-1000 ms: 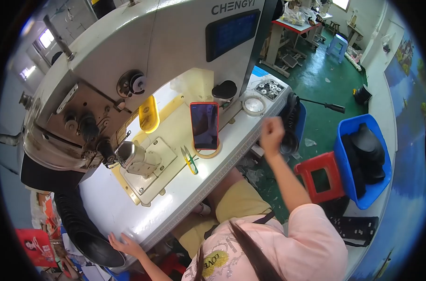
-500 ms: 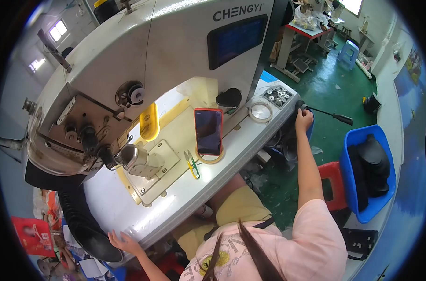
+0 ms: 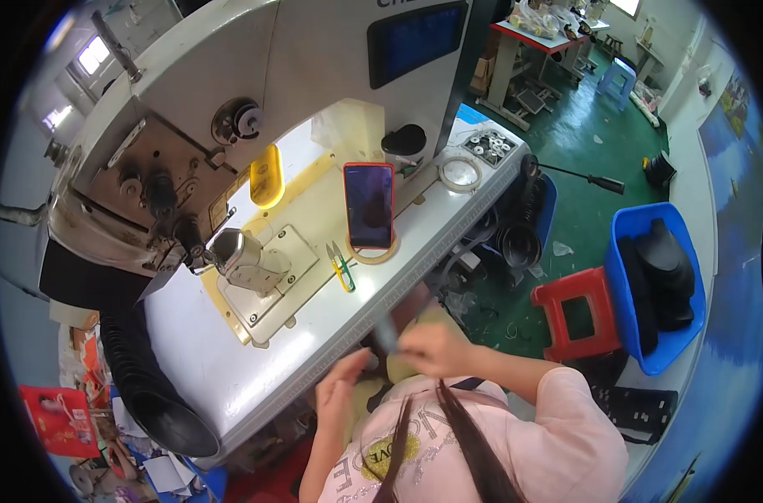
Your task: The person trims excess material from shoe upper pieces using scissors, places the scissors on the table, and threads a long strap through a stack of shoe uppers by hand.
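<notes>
My right hand (image 3: 436, 348) is above my lap at the table's front edge, its fingers closed on a grey piece (image 3: 386, 334) smeared by motion; I cannot make out its kind. Facing it, my left hand (image 3: 344, 381) has its fingers stretched out and appears to hold nothing. Both hands are slightly blurred. On the white table (image 3: 197, 352), beyond the hands, are yellow-handled thread snips (image 3: 341, 268). A red-cased phone (image 3: 370, 205) leans upright by a tape roll (image 3: 373, 254). The sewing machine (image 3: 256, 264) stands behind.
A nested row of black curved pieces (image 3: 159, 402) hangs along the table's left end. Under the right end, a blue basket (image 3: 547, 210) holds black pieces. A red stool (image 3: 574, 310) and a blue bin (image 3: 658, 285) stand to the right. Bobbins (image 3: 489, 147) lie in a tray.
My right hand has left the table's right end and come to my lap with the grey piece. The left hand has moved right from the black row. The view has shifted slightly.
</notes>
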